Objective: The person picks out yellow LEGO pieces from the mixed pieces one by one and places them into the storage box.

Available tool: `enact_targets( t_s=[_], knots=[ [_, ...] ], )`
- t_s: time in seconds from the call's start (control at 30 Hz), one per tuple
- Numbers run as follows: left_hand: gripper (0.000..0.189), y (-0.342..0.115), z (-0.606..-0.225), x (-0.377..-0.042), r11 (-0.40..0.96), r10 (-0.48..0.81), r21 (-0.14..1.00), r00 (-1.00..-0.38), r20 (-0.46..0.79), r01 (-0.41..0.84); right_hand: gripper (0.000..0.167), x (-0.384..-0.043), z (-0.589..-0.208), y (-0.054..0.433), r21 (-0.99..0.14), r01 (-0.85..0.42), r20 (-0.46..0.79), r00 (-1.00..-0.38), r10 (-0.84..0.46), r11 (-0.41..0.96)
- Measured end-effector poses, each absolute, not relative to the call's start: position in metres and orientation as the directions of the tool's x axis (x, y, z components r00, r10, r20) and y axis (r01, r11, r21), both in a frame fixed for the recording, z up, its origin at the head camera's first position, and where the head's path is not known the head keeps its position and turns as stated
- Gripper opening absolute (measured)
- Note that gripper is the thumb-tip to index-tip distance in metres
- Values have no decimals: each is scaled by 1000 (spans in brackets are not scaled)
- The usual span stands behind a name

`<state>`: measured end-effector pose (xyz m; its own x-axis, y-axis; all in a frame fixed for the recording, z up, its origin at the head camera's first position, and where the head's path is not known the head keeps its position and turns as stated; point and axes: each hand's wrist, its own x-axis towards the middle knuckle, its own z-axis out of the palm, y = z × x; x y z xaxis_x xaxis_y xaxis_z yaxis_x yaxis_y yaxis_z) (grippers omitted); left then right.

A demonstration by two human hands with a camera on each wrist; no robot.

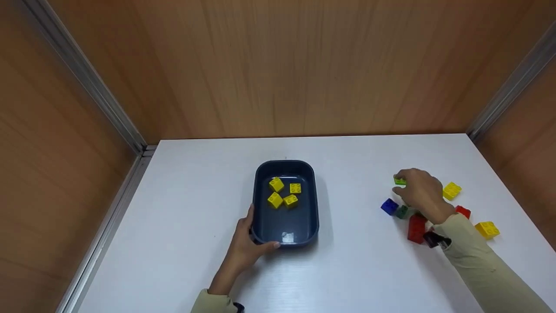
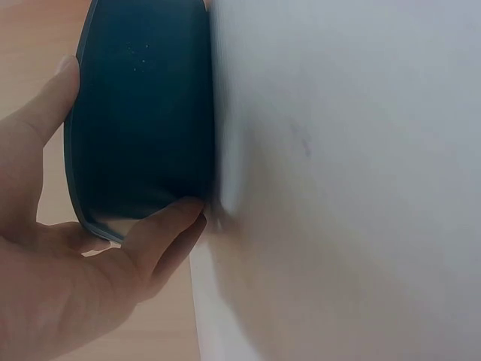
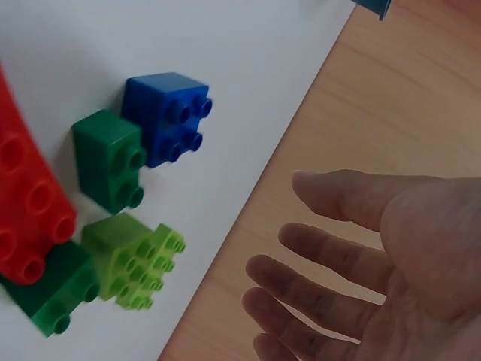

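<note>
A dark blue rectangular tray [image 1: 284,226] stands on the white table with several yellow toy bricks [image 1: 275,200] inside. My left hand [image 1: 244,243] holds its near left corner, thumb at the near rim and fingers along the left side; the left wrist view shows the tray's outer wall [image 2: 143,113] between them. Over on the right, my right hand [image 1: 419,189] hovers above loose bricks, fingers apart and holding nothing. Nearest to its fingertips is a light green brick [image 1: 400,181]. A blue brick [image 3: 165,120], dark green bricks [image 3: 109,162] and a red brick [image 3: 30,195] lie close by.
Yellow bricks [image 1: 452,191] and a smaller red piece [image 1: 463,211] lie around the right forearm, which partly hides the pile. Wooden panels [image 1: 304,69] enclose the white table [image 1: 191,195] at the back and sides.
</note>
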<state>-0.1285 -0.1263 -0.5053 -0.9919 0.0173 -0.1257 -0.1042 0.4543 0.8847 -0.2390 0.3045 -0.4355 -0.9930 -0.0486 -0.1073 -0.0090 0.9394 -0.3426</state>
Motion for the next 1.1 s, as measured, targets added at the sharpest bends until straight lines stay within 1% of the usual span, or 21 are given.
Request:
enact_targets(
  t_s=[0.17, 0.27, 0.87, 1.1],
  knots=[
    [124, -127, -505, -128, 454, 18, 886, -993, -117, -96, 56, -236, -440, 317, -354, 50, -132, -991, 3, 934],
    [124, -127, -505, -128, 453, 21, 887, -993, -115, -93, 57, -234, -442, 324, -348, 62, -125, -992, 19, 936],
    [124, -126, -505, -128, 456, 18, 883, -991, -134, -111, 46, -220, -456, 368, -261, -65, 44, -997, -55, 963],
    [124, -126, -505, -128, 458, 14, 882, -991, -136, -115, 44, -217, -462, 388, -183, -98, 82, -993, -84, 978]
  ],
)
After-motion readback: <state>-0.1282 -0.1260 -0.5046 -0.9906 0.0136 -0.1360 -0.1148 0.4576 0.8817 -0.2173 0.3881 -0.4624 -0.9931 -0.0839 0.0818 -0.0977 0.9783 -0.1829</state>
